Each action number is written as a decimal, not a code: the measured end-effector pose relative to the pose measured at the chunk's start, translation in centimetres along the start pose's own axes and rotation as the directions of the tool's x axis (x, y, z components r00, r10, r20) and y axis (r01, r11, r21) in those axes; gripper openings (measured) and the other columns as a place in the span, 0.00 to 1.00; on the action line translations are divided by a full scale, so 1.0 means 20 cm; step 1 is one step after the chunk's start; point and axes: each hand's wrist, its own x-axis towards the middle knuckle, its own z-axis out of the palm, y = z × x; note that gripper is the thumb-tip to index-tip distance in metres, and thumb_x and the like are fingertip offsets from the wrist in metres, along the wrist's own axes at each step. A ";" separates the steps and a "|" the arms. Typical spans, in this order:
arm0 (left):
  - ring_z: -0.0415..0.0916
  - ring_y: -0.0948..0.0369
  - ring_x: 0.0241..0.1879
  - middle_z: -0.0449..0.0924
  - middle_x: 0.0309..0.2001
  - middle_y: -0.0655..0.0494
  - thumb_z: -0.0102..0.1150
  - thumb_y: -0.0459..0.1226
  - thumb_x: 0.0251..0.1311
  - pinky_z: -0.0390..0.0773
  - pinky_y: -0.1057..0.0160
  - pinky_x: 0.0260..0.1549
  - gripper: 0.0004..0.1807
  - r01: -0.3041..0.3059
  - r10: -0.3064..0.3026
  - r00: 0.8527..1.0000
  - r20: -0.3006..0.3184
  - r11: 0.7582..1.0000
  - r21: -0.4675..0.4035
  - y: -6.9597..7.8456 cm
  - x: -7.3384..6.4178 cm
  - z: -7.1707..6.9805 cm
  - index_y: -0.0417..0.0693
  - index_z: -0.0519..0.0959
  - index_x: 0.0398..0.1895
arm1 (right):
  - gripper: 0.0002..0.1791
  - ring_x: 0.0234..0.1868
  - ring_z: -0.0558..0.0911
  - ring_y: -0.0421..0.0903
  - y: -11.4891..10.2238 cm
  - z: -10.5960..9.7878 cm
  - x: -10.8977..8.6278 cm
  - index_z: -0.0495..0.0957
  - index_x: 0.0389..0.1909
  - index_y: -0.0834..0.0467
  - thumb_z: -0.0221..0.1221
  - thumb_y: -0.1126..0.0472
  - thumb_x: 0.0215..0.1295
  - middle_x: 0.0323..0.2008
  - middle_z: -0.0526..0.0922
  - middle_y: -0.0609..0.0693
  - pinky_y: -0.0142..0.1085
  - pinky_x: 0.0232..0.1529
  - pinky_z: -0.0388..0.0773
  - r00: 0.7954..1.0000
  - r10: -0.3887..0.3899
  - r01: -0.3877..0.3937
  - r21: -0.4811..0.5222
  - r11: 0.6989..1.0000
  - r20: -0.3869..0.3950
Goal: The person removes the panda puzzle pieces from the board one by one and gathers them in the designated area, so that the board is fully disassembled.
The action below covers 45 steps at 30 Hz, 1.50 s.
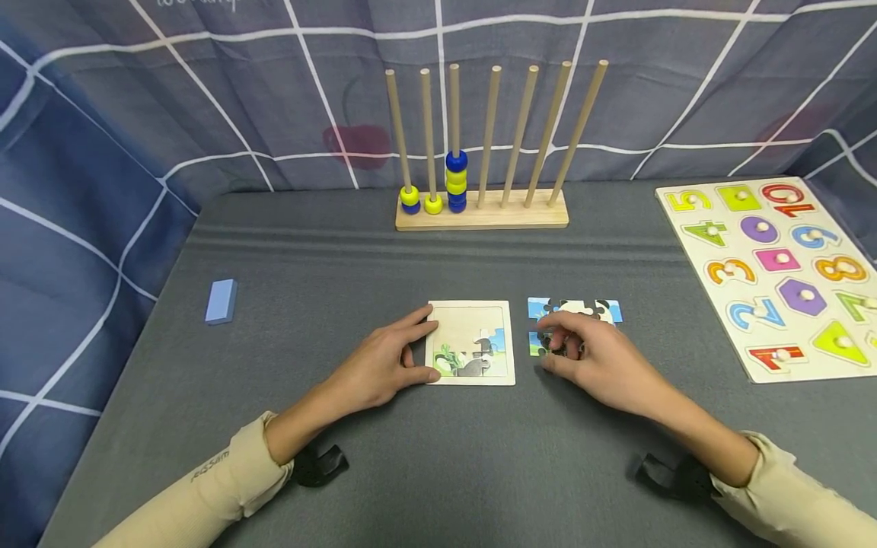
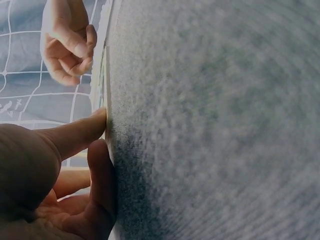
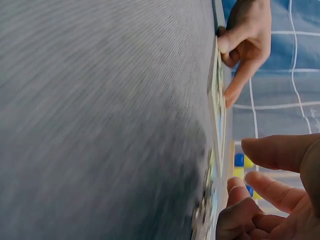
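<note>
A square wooden puzzle board [image 1: 468,323] lies on the table in the head view, with several fitted pieces in its lower right part. At its left side, my left hand [image 1: 380,365] holds the edge, thumb by the near corner and index finger by the far corner. Just right of the board are loose jigsaw pieces [image 1: 538,307], blue, white and black, some with a panda picture. Over them hovers my right hand [image 1: 596,361], partly hiding them. In the right wrist view, a gap with nothing in it separates the right thumb [image 3: 275,151] from the fingers.
Behind the board stands a wooden peg rack [image 1: 483,218] with blue and yellow beads on three pegs. A number-and-shape knob puzzle [image 1: 760,291] lies at the right. Far left is a small blue block [image 1: 221,301]. A gridded curtain [image 1: 274,99] hangs along the table's back edge.
</note>
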 end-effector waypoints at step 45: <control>0.69 0.71 0.22 0.56 0.75 0.44 0.73 0.38 0.55 0.71 0.66 0.31 0.39 0.001 -0.001 1.000 0.012 1.000 -0.013 0.00 0.00 0.00 0.36 0.69 0.69 | 0.22 0.27 0.72 0.39 -0.14 0.21 0.19 0.80 0.53 0.64 0.68 0.64 0.56 0.26 0.76 0.42 0.39 0.33 0.70 0.991 -0.008 0.027 -0.143 0.989 0.136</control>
